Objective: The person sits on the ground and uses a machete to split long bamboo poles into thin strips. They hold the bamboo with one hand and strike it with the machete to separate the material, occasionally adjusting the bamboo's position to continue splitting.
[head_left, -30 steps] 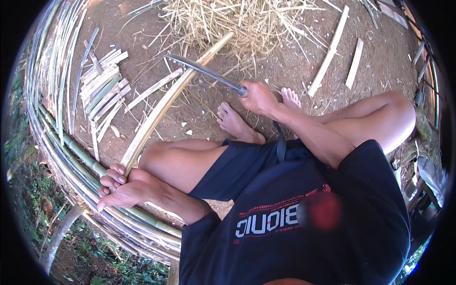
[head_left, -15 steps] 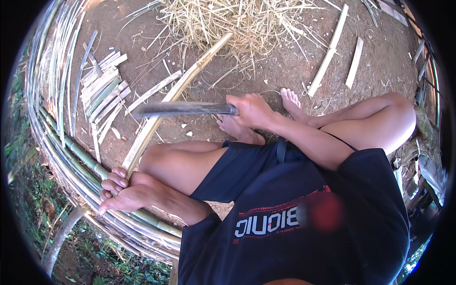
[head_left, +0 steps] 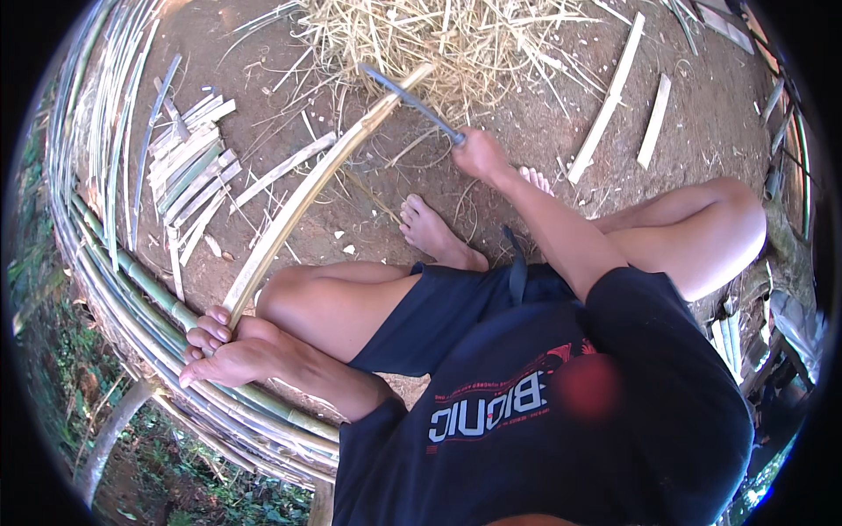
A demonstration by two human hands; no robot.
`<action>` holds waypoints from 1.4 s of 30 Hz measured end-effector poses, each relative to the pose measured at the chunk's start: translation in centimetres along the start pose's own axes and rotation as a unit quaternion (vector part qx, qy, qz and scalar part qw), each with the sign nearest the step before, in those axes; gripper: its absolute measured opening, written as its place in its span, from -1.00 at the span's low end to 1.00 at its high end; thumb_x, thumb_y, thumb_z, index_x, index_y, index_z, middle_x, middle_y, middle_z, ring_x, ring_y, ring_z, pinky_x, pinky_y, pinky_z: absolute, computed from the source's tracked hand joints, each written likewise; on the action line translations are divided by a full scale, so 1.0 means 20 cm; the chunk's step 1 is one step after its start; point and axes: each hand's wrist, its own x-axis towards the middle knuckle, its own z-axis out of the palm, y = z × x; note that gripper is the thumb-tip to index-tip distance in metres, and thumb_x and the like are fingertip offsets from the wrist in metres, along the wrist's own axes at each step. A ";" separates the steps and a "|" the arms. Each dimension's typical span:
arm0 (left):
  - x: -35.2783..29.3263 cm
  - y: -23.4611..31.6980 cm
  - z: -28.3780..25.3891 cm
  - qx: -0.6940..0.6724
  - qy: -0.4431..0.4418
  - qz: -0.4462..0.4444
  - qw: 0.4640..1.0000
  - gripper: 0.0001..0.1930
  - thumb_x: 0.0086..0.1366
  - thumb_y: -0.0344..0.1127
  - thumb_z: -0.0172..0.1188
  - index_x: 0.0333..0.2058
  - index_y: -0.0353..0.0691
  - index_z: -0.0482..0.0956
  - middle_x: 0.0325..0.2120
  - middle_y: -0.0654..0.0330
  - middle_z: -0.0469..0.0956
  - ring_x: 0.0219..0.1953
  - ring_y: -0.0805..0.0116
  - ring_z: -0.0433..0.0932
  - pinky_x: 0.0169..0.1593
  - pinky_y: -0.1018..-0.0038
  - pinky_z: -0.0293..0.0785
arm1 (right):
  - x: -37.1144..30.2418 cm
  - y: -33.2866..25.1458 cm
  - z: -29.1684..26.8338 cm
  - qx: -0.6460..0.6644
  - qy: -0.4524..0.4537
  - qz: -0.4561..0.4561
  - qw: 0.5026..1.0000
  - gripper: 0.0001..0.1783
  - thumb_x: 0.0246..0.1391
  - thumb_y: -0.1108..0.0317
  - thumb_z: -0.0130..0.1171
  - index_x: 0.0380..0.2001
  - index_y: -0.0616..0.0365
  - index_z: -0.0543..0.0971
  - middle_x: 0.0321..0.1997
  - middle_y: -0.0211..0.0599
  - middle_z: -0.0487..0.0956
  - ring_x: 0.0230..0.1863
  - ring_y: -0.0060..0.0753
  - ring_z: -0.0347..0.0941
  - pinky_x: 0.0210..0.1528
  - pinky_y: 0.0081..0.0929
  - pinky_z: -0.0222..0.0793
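My left hand (head_left: 232,349) grips the near end of a long split bamboo strip (head_left: 303,195), which slants away to the upper right. My right hand (head_left: 481,155) is closed round the handle of a machete (head_left: 412,101). The blade lies across the strip close to its far end; from this angle I cannot tell how deeply it touches. The strip's far tip overlaps the edge of a heap of pale bamboo shavings (head_left: 438,44).
Cut bamboo pieces (head_left: 189,162) lie stacked at the left, near long thin strips (head_left: 110,131). Green bamboo poles (head_left: 132,272) curve along the left edge. Two pale slats (head_left: 610,101) rest on the dirt at the right. My bare foot (head_left: 430,230) is below the blade.
My right hand has moved the machete forward and up along the strip, from its middle to near its far end. The blade has turned from nearly level to slanted. My left hand stays almost still.
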 end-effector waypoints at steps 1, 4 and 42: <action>-0.02 -0.01 0.01 -0.005 -0.005 0.002 1.000 -0.52 0.42 0.18 -0.25 -0.42 -0.16 0.15 -0.71 0.34 0.01 -0.70 0.48 -0.01 -0.59 0.54 0.09 | 0.08 0.06 -0.02 -0.008 -0.013 0.032 0.999 -0.73 0.05 0.34 0.03 -0.21 0.25 0.54 -0.55 -0.01 0.59 -0.58 -0.02 0.54 -0.40 -0.10 0.49; 0.00 0.01 -0.02 -0.002 -0.012 0.012 1.000 -0.52 0.43 0.17 -0.25 -0.41 -0.17 0.16 -0.71 0.33 0.01 -0.69 0.47 -0.01 -0.58 0.54 0.08 | 0.05 -0.07 -0.01 -0.004 -0.083 0.060 0.995 -0.78 0.05 0.38 0.01 -0.28 0.26 0.54 -0.57 -0.11 0.59 -0.61 -0.15 0.51 -0.45 -0.19 0.51; 0.15 0.11 -0.13 -0.285 -0.232 -0.117 0.923 -0.65 0.42 -0.10 -0.15 -0.50 -0.15 0.40 -0.70 0.29 0.21 -0.66 0.45 0.18 -0.45 0.49 0.16 | -0.20 -0.51 -0.16 0.676 -0.081 0.248 0.689 -0.82 0.08 0.42 0.16 -0.29 0.13 0.38 -0.62 -0.49 0.34 -0.69 -0.60 0.26 -0.70 -0.56 0.31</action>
